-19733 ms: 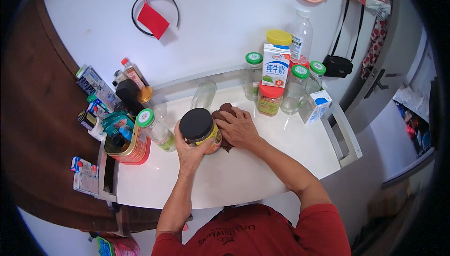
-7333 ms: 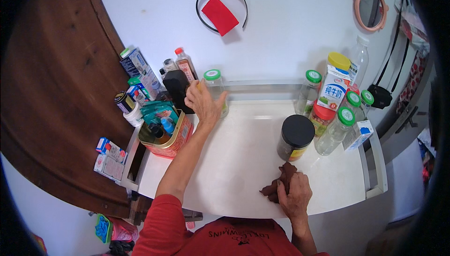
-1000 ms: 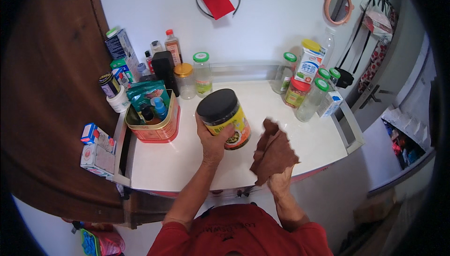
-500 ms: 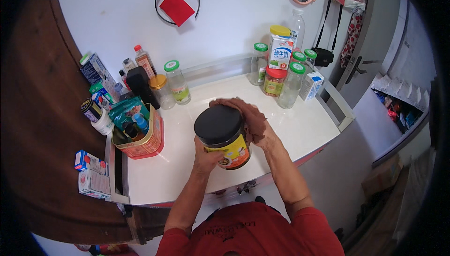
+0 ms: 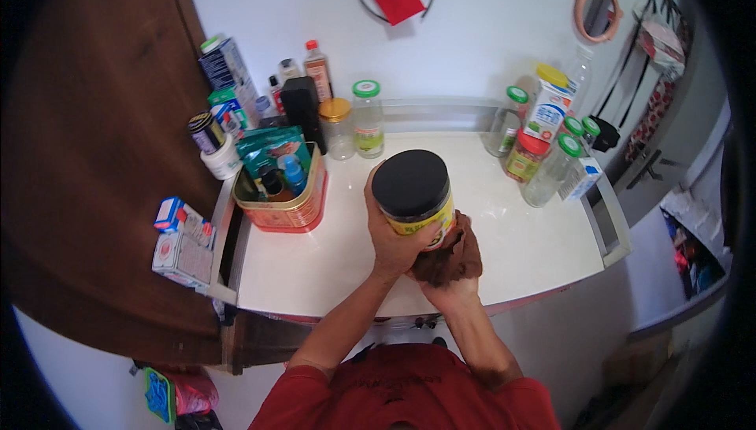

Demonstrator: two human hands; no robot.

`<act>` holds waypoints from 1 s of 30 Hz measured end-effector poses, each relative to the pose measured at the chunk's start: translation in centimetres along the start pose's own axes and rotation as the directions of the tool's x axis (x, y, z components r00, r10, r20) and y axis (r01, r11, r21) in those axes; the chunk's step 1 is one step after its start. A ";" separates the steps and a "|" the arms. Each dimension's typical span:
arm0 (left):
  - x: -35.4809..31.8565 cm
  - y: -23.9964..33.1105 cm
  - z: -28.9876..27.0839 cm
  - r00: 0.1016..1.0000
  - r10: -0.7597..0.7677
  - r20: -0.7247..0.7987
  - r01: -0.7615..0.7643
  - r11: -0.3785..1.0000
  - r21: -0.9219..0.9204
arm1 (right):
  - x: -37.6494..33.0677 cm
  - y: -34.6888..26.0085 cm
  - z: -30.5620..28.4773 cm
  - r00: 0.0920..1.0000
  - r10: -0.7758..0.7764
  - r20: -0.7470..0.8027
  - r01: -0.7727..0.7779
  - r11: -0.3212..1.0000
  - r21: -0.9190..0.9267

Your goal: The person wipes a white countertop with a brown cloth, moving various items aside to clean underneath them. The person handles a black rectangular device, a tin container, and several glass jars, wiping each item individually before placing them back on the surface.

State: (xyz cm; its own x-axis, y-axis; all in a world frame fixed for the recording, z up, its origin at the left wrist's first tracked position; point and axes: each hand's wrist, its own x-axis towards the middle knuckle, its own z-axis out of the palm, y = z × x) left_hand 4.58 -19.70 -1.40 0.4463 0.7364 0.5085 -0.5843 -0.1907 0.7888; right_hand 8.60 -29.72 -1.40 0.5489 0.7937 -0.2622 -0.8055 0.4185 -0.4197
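A large jar [image 5: 412, 187] with a black lid and a yellow label is held above the near middle of the white tabletop [image 5: 315, 261]. My left hand [image 5: 394, 242] is wrapped round its left and near side, thumb across the label. A brown cloth [image 5: 457, 255] bunches over my right hand [image 5: 453, 292] and presses against the jar's lower right side. The cloth covers most of the right fingers, and the jar's base is hidden behind it and the hands.
At left stand a red and gold tin [image 5: 287, 216] full of packets and bottles, a gold-lidded jar [image 5: 337, 132] and a green-lidded jar [image 5: 368, 127]. Several glass jars [image 5: 551, 174] and a milk carton [image 5: 548, 111] crowd the right. A raised rail [image 5: 441, 119] edges the back.
My right hand and the cloth have gone from the jar's upper right side down to its lower right. The jar has turned, and the view has shifted so the scene sits differently.
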 end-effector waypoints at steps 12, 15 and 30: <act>3.9 -2.6 -3.1 0.951 0.196 -0.240 0.017 0.740 0.672 | -1.5 -2.1 -4.0 0.713 -0.304 0.632 0.553 -0.310 -0.773; 4.4 -3.7 -3.7 0.936 0.211 -0.282 0.059 0.696 0.716 | -1.5 -2.6 -4.4 0.734 -0.210 0.645 0.533 -0.410 -0.740; 4.7 -5.8 -3.5 0.869 0.373 -0.325 0.123 0.474 0.872 | -0.5 -2.4 -6.1 0.651 -0.088 0.754 0.615 -0.521 -0.592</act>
State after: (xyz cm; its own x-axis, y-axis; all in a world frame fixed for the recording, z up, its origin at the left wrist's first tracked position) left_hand 7.68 -12.82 -4.82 -0.0504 0.7801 0.6236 0.3689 -0.5657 0.7375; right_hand 11.57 -33.82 -5.57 0.2604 0.8128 0.5212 0.8892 0.0084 -0.4574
